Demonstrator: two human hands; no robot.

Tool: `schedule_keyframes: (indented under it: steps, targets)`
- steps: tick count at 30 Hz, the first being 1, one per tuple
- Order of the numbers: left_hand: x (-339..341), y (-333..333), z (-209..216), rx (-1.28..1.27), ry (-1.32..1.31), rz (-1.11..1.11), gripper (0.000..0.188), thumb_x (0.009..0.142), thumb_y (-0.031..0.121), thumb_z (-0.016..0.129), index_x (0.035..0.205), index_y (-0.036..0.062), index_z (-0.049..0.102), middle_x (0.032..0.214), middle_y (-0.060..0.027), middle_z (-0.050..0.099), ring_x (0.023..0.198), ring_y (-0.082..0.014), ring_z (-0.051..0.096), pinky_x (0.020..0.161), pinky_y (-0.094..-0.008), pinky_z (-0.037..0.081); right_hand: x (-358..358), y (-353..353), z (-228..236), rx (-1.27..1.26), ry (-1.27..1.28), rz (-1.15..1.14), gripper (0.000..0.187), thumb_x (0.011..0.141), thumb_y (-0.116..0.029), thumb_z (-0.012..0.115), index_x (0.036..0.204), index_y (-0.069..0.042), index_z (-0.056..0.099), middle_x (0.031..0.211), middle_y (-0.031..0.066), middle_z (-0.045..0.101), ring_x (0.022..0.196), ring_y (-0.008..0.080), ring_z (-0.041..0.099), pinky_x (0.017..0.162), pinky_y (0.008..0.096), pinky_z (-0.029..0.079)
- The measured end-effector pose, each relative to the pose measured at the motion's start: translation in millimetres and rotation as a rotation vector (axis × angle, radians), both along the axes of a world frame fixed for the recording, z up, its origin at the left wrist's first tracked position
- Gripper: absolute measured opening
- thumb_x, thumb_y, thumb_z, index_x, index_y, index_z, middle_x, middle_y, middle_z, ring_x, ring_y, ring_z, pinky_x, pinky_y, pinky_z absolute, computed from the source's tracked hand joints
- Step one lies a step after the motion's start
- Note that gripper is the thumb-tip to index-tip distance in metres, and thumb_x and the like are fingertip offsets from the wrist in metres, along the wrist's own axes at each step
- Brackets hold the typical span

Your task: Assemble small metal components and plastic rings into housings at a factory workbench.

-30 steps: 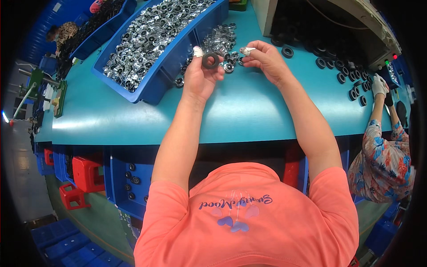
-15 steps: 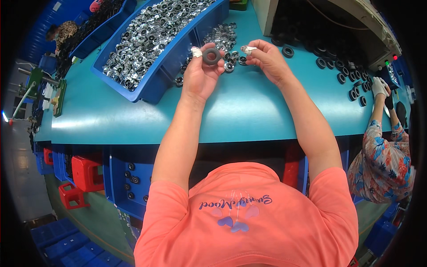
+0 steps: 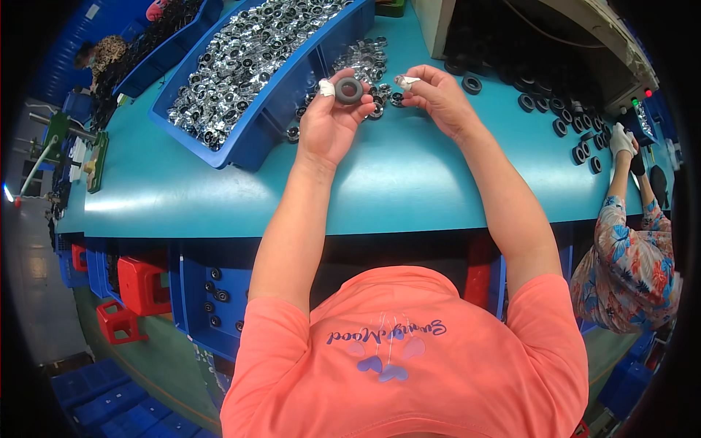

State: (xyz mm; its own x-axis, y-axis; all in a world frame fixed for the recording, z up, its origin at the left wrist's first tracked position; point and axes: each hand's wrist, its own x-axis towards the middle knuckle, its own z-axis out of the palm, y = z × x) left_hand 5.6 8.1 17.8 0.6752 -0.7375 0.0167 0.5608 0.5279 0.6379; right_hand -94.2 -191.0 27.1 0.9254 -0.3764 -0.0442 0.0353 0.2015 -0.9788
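Note:
A small black rubber tyre (image 3: 340, 90) is held upright in my left hand (image 3: 325, 131), pinched between thumb and fingers with its hole facing me. White tape wraps the tip of the left thumb. My right hand (image 3: 447, 104) hovers to the right of the tyre, apart from it, its fingers curled together and white tape on one fingertip. Whether anything sits in that pinch I cannot make out. Shiny chrome wheel hubs (image 3: 365, 60) lie loose on the table just behind and below both hands.
A long blue bin (image 3: 244, 150) heaped with chrome hubs stands at the left on the turquoise table (image 3: 409, 190). Several black tyres (image 3: 561, 128) lie at the right, by a dark machine opening (image 3: 511, 44). Beyond them, a co-worker's gloved hand (image 3: 623, 140) works at the table's right end.
My left hand has turned slightly, and the tyre in it faces me a little more squarely. My right hand is almost still. The co-worker's hands have shifted a little.

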Motion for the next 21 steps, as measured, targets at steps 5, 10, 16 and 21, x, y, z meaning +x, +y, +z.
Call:
schedule_keyframes:
  steps: [5,10,16,21]
  targets:
    - [2.0,0.7,-3.7,-0.009,-0.031,0.001,0.04,0.109,0.031,0.034,0.129,0.0005,0.051,0.12,-0.0249,0.059,0.102,-0.0301,0.065,0.091,-0.0395,0.057,-1.9,2.3,1.5,0.023,-0.038,-0.007,0.027,0.087,-0.011,0.07,0.109,0.002,0.062,0.106,0.0079,0.064,0.091,0.0156,0.064,0.081,0.029,0.055]
    - [2.3,-1.2,-6.3,-0.018,-0.033,0.039,0.036,0.107,0.032,0.042,0.122,0.0012,0.054,0.117,-0.0239,0.062,0.107,-0.0351,0.065,0.095,-0.0423,0.057,-3.6,4.7,7.1,0.047,-0.088,0.029,0.034,0.086,-0.009,0.069,0.117,0.003,0.059,0.112,0.0102,0.062,0.094,0.0181,0.065,0.085,0.0311,0.056]
    - [-3.4,-0.6,2.7,0.073,-0.084,0.059,0.032,0.102,0.033,0.055,0.106,0.0019,0.06,0.103,-0.0185,0.068,0.1,-0.0317,0.069,0.088,-0.0419,0.06,-6.2,14.4,13.1,0.035,-0.178,0.079,0.035,0.083,-0.004,0.068,0.116,0.003,0.06,0.111,0.0104,0.063,0.098,0.0189,0.066,0.09,0.0322,0.057]
    - [-3.6,2.2,3.0,0.167,-0.091,0.018,0.032,0.101,0.035,0.057,0.104,0.0036,0.062,0.097,-0.0099,0.068,0.087,-0.0237,0.069,0.076,-0.0362,0.06,-8.5,27.0,17.2,-0.018,-0.165,0.121,0.032,0.082,-0.002,0.069,0.112,0.003,0.062,0.107,0.0091,0.066,0.098,0.0178,0.067,0.09,0.0316,0.056]
